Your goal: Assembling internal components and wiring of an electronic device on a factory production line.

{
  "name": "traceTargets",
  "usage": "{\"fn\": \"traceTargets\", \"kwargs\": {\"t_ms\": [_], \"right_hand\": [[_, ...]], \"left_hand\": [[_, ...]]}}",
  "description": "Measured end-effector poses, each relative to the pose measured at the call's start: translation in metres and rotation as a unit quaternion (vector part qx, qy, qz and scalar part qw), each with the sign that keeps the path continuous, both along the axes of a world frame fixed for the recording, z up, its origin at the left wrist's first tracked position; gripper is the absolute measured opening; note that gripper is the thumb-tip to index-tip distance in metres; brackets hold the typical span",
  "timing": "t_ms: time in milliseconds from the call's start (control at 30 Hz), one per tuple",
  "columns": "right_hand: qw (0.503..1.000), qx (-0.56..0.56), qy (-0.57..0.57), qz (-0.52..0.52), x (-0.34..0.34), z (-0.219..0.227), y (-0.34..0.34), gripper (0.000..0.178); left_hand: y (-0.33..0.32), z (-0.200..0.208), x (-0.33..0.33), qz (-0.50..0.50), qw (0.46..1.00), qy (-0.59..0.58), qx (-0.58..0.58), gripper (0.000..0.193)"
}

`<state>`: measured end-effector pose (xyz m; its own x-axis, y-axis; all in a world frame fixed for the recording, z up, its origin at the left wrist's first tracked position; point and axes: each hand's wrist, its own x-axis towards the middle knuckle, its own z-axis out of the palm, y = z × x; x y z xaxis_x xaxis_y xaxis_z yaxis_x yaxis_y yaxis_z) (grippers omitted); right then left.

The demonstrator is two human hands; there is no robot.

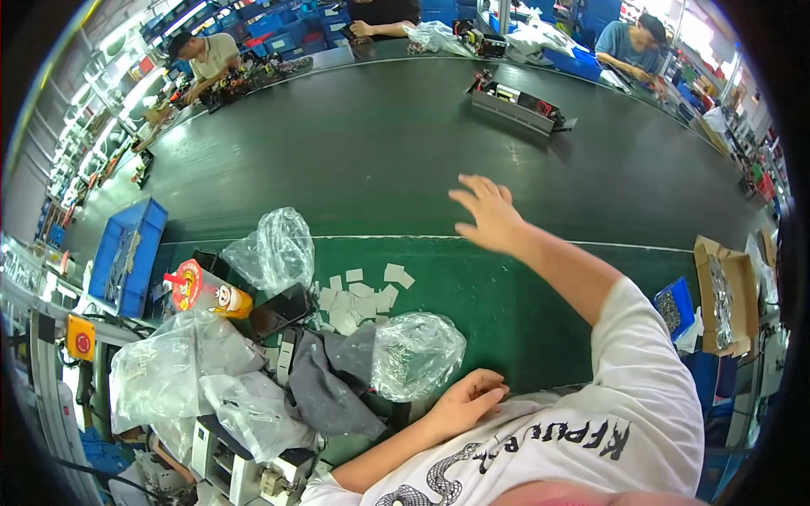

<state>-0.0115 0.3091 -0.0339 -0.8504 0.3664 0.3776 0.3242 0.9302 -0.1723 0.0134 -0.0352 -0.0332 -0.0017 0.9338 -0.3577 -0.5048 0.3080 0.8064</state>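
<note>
Now | right hand (489, 215) hovering spread and empty over belt (337, 152) | left hand (467, 400) resting near clear bag (419, 358), curled, hold unclear | gray unit (515, 111) lying beyond right hand, on belt, presumably for easy conveying

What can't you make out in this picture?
In the head view:
Right hand: palm, hidden by its back.
Clear bag beside left hand: contents, obscured by creases and glare.
Grey cloth: anything beneath, covered.
Black-shirted co-worker: head, cut off by upper edge.
Device on belt: details, too small.
</note>
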Motion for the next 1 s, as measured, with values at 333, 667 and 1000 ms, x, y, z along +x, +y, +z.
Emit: {"fn": "traceTargets", "kwargs": {"t_ms": [333, 667, 1000], "right_hand": [[0.993, -0.063, -0.097, -0.037, 0.258, 0.003, -0.171, 0.051], [0.768, -0.011, 0.278, -0.576, 0.512, 0.014, -0.098, 0.041], [0.602, -0.343, 0.507, -0.513, 0.568, 0.008, -0.071, 0.025]], "left_hand": [[0.016, -0.001, -0.004, -0.115, 0.595, 0.79, 0.094, 0.062], [0.016, -0.006, 0.012, -0.161, 0.52, 0.834, 0.087, 0.06], [0.014, -0.004, 0.016, -0.142, 0.513, 0.842, 0.08, 0.061]]}}
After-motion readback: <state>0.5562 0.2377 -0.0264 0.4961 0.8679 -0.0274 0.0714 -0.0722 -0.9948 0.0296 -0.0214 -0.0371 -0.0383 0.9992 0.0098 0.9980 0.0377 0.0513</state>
